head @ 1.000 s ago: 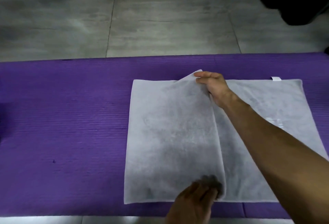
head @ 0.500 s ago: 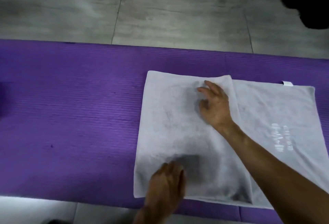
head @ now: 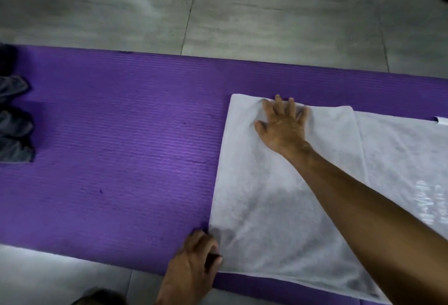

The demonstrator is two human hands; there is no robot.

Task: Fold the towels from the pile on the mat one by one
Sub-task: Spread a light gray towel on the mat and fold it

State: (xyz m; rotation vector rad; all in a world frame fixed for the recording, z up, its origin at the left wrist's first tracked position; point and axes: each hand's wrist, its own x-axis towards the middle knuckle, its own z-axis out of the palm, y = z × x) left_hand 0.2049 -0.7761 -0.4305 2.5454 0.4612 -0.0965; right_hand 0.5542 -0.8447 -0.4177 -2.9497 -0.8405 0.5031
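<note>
A white towel (head: 266, 207) lies on the purple mat (head: 121, 147), its left part doubled over so a folded flap covers it. My right hand (head: 283, 127) rests flat on the flap near its far left corner, fingers spread, holding nothing. My left hand (head: 194, 263) sits at the towel's near left corner with fingers curled and the thumb on the cloth, pinching that corner. My right forearm crosses the towel diagonally and hides part of it. The towel's single-layer right part shows faint printed lettering (head: 431, 202).
Dark grey cloths (head: 14, 122) lie bunched on the mat at the far left edge. A small white tab (head: 440, 120) sticks out of the towel's far right edge. Grey tiled floor (head: 218, 13) lies beyond the mat, and pale floor (head: 60, 268) in front of it.
The flap my right hand held up now lies flat. My right hand slid left along the far edge with fingers spread. My left hand moved left to the near left corner.
</note>
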